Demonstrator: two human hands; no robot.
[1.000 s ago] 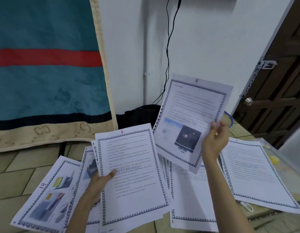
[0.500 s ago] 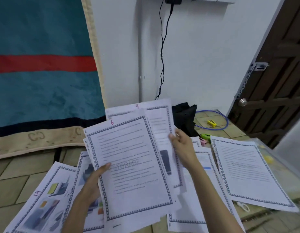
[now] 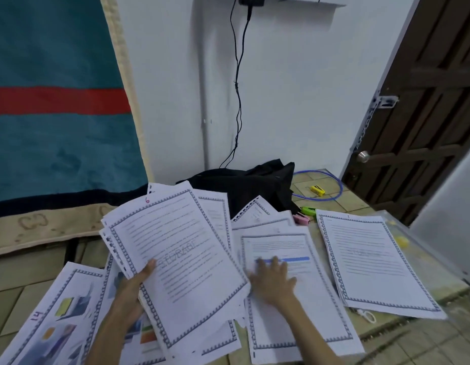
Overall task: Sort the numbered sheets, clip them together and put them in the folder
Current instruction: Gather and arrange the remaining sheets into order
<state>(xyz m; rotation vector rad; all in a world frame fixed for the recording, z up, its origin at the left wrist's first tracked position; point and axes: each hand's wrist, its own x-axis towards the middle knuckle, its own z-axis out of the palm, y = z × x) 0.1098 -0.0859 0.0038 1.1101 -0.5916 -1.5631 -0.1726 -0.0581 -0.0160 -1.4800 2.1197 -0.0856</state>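
Observation:
My left hand (image 3: 139,283) grips a small stack of bordered sheets (image 3: 181,259), thumb on the top page marked 6. My right hand (image 3: 274,277) lies flat, fingers spread, on a loose sheet with a blue bar (image 3: 294,262) on the floor. A pile topped by the sheet marked 1 (image 3: 371,262) rests on a clear plastic folder (image 3: 423,248) at the right. The sheet marked 14 (image 3: 52,320) lies at the lower left. More pages fan out under and behind the held stack. Pink and green clips (image 3: 305,216) sit beyond the sheets.
A black bag (image 3: 255,185) lies against the white wall, with a blue cable loop (image 3: 331,180) and a yellow object (image 3: 317,190) beside it. A teal blanket (image 3: 57,127) hangs at the left. A brown door (image 3: 426,114) stands at the right. The floor is tiled.
My right hand slid the sheet it held behind the stack in my left hand, let go, and came down flat on a floor sheet. The view shifted downward.

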